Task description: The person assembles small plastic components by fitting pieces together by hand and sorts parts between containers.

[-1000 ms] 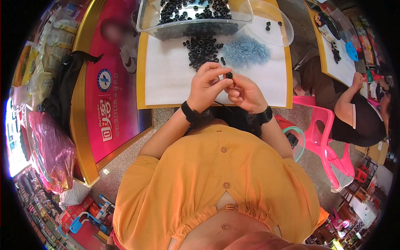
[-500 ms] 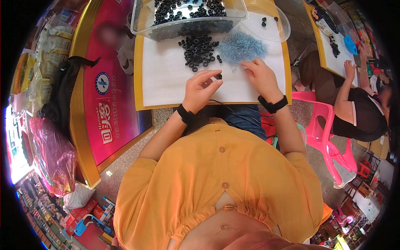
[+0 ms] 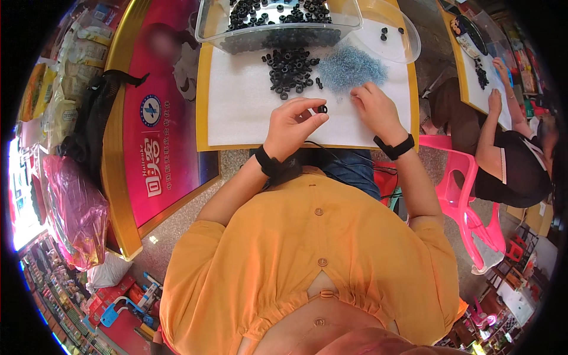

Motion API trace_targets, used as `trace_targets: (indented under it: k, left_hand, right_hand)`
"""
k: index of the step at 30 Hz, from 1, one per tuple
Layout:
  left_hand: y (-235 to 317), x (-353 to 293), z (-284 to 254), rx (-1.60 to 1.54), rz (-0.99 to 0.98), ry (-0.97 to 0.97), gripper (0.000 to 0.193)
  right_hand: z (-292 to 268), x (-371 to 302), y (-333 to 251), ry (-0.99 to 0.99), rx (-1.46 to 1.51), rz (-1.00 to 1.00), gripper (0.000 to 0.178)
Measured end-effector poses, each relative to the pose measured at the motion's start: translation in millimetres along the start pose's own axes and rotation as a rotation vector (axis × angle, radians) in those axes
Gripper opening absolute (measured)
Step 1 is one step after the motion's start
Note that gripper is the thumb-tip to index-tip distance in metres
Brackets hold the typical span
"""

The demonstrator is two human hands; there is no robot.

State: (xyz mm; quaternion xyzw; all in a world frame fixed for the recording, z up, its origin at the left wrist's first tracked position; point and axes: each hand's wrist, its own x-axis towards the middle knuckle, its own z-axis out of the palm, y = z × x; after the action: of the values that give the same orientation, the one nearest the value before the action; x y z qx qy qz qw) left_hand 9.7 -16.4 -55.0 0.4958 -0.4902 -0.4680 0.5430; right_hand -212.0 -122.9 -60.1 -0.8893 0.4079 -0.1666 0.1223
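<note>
Between the thumb and index finger of my left hand is a small black ring-shaped part, its hole partly showing. My right hand is to the right, fingertips drawn together at the lower edge of a heap of tiny pale-blue pieces; anything pinched there is too small to make out. Beyond my left hand lies a loose pile of black ring parts. One black piece sits apart, between the pile and the blue heap. The two hands do not touch.
A clear plastic bin of black parts stands at the far side of the white mat. Right of it, a round clear lid has several black pieces on it. A pink chair and another person are at right.
The whole view has shifted slightly. The ring part in my left fingers has turned a little, showing more of its hole. My right hand keeps near the blue heap, its fingers slightly more bunched.
</note>
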Motion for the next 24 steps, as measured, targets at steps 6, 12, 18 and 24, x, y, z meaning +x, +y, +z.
trace_targets:
  k: [6,12,18,24]
  left_hand:
    - [4.3,3.8,3.4,0.218,0.127,0.018,0.025]
    - [14.5,4.3,7.0,0.284,0.084,0.036,0.025]
    - [13.0,3.9,6.3,0.264,0.059,0.029,0.026]
    - [14.6,2.3,4.1,-0.106,-0.221,-0.028,0.027]
  right_hand:
    - [8.3,1.2,2.6,0.011,-0.022,-0.061,0.008]
    - [3.0,1.7,-0.5,-0.031,-0.009,-0.041,0.007]
    - [10.3,-4.5,0.4,0.028,0.041,-0.056,0.012]
    - [8.6,-8.1,-4.4,0.015,0.037,-0.061,0.012]
